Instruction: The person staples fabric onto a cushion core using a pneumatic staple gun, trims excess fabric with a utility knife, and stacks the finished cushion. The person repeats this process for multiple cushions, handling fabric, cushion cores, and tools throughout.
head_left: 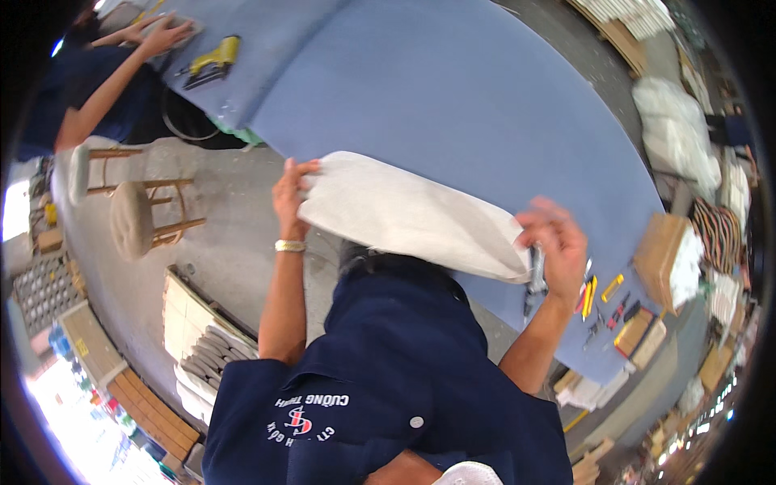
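A long, pale beige piece of fabric or fabric-covered panel point(412, 214) with rounded corners spans the space between my two hands, over the near edge of the blue-covered table. My left hand point(291, 198) grips its left end, fingers at the upper corner. At the other end, my right hand point(556, 242) is slightly blurred, its fingers curled at the right edge. Just below that hand lies a grey metal tool point(533, 283), partly hidden; I cannot make out its kind.
The blue table point(453, 105) stretches away from me. A yellow staple gun point(217, 61) lies near a co-worker's hands point(166, 36) at upper left. Cutters and pliers point(618, 311) and an open small box point(640, 335) sit at right. Padded stools point(133, 218) stand left.
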### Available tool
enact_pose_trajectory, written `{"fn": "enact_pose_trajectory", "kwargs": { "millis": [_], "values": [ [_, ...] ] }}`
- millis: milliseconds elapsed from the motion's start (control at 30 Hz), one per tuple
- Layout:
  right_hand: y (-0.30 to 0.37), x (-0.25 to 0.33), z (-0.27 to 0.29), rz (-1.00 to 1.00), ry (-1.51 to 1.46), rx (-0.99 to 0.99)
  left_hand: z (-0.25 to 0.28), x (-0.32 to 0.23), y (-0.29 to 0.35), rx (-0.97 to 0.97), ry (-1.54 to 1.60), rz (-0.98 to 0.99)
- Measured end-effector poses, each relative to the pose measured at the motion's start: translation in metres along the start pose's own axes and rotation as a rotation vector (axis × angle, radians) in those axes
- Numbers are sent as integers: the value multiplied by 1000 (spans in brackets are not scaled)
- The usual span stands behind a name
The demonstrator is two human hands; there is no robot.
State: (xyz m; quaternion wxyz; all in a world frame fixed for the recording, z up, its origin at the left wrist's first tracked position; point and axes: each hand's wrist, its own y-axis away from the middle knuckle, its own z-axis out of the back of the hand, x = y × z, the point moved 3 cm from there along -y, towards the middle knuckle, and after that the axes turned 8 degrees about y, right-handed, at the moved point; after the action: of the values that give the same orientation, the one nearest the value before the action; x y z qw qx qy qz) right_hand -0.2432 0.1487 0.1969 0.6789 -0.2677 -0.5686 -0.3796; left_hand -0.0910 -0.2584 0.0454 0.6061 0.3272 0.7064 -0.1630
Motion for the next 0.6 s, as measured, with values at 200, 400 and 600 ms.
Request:
{"fn": "enact_pose_trajectory", "kwargs": {
  "millis": [200,400,600],
  "values": [
    [85,-197,28,-825,183,-219,40,22,33,-69,-375,93],
    [61,-176,-3,-653,-349,-304,13,22,-5,283,-893,288],
    [45,-13,32,142,-129,-278,-124,-40,-54,282,-151,-32]
  ]
}}
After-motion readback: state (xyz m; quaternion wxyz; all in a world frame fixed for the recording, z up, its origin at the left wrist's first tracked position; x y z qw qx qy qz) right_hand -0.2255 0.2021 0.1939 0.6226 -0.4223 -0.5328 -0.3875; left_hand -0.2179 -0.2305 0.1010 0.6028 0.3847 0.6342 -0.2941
